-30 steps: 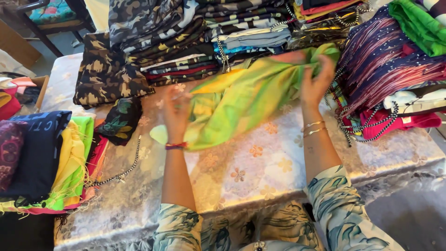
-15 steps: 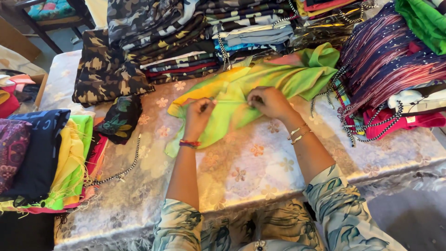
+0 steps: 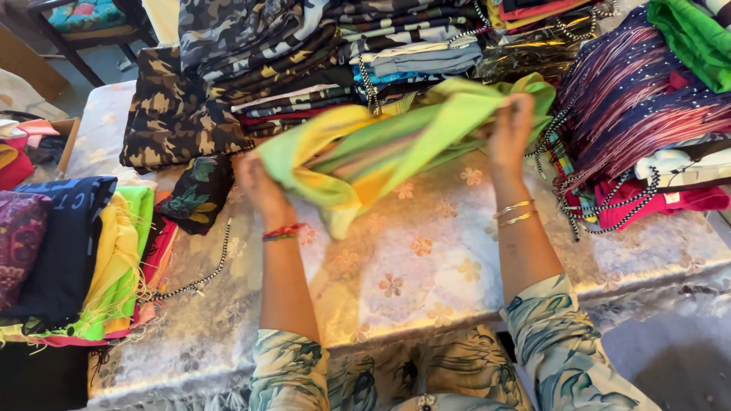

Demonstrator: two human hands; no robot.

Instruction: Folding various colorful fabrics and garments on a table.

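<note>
1. The worktop (image 3: pixel 426 281), covered in a shiny pale cloth with a flower pattern, fills the middle of the view and runs from the near edge to the stacks at the far side.
2. Camouflage-print folded fabrics (image 3: pixel 251 53) are stacked at the far left; a purple and pink striped pile (image 3: pixel 640 106) sits at the far right with a bright green cloth (image 3: pixel 697 38) on top.
3. At the near left lies a pile of dark blue cloth (image 3: pixel 61 243) next to yellow and green pieces.
4. The green and yellow cloth (image 3: pixel 365 152) is held up above the worktop's far middle, stretched between both hands and sagging to a fold near the centre.
5. Both forearms reach forward from patterned sleeves, roughly parallel and well apart.
6. The left hand (image 3: pixel 259 186) is closed on the cloth's left end, lower, with a red thread band at the wrist.
7. The right hand (image 3: pixel 510 133) is raised higher, fingers pinching the cloth's right end, with thin bangles on the wrist.
</note>
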